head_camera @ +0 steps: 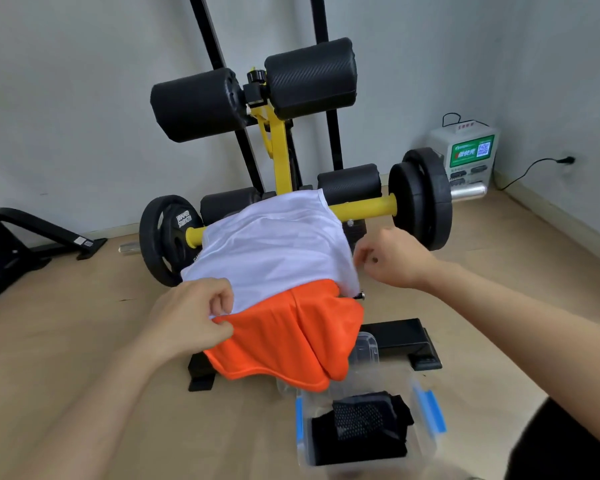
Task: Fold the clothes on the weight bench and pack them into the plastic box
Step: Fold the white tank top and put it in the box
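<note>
Head cam, only view I have.

L hand [194,313]: thumb and forefinger pinch the near-left edge of the white garment [274,244], other fingers curled. R hand [392,258]: fingers curled in at the white garment's right edge, knuckles up. Can't tell if it actually grips cloth or just touches it.

White garment lies spread over the far part of the weight bench [278,150], its far hem up against the yellow crossbar. Its near edge overlaps the orange garment [291,330], which is draped over the bench's near end and hangs rumpled toward the floor.

Plastic box [430,410] sits on the wood floor just near-right of the bench, open, clear walls w/ blue latches. Inside: a folded black garment [361,424], mesh patch facing up. A clear plastic piece [366,348] stands between box and orange garment; prob the lid, not sure.

Rest: black weight plates [420,199] on both ends of the crossbar, black foam rollers [194,105] above, a white-and-green kiosk unit [468,157] in the far-right corner, cord running to a wall socket.
</note>
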Demonstrator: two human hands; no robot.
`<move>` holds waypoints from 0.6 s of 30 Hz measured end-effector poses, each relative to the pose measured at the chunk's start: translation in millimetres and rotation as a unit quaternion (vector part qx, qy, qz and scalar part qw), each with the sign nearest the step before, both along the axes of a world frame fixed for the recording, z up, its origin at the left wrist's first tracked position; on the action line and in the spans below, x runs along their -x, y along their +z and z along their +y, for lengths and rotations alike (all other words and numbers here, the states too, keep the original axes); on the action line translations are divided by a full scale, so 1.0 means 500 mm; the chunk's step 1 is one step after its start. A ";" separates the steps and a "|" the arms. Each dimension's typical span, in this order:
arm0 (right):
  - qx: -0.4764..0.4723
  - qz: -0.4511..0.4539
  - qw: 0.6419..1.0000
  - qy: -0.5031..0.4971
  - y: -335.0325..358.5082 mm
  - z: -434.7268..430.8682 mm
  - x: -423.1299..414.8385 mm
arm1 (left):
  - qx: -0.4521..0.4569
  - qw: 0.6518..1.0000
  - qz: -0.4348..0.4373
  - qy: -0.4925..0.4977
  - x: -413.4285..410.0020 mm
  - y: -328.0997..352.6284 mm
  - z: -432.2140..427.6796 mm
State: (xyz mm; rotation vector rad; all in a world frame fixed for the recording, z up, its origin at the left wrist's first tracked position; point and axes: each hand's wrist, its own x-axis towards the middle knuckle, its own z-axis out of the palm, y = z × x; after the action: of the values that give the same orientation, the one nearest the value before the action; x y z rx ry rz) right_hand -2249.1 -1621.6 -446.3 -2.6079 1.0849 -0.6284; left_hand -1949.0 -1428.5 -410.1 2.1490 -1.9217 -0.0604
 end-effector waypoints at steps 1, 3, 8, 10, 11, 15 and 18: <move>0.001 -0.026 1.000 0.007 -0.002 0.005 -0.004 | 0.021 1.000 0.014 -0.005 0.006 -0.005 -0.003; -0.015 -0.065 0.997 0.042 -0.006 0.020 -0.016 | 0.052 0.998 0.017 -0.019 0.016 -0.016 -0.012; -0.017 -0.082 0.992 0.089 -0.025 0.033 -0.043 | 0.050 0.998 -0.020 -0.034 0.012 -0.034 -0.026; -0.006 -0.066 0.994 0.090 -0.032 0.027 -0.047 | 0.053 0.998 -0.019 -0.037 0.011 -0.031 -0.029; -0.004 -0.056 0.994 0.092 -0.036 0.024 -0.049 | 0.063 0.997 -0.018 -0.040 0.010 -0.029 -0.030; 0.003 -0.026 0.996 0.083 -0.052 0.012 -0.052 | 0.097 0.995 -0.009 -0.034 0.012 -0.028 -0.031; -0.004 -0.029 0.997 0.071 -0.057 0.006 -0.057 | 0.153 0.986 0.064 -0.002 0.016 -0.029 -0.035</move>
State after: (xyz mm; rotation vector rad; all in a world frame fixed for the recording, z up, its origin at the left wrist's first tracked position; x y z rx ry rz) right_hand -2220.5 -1618.7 -475.0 -2.6133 0.8749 -0.6607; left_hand -1957.0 -1446.2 -424.5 1.8927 -1.7359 0.0890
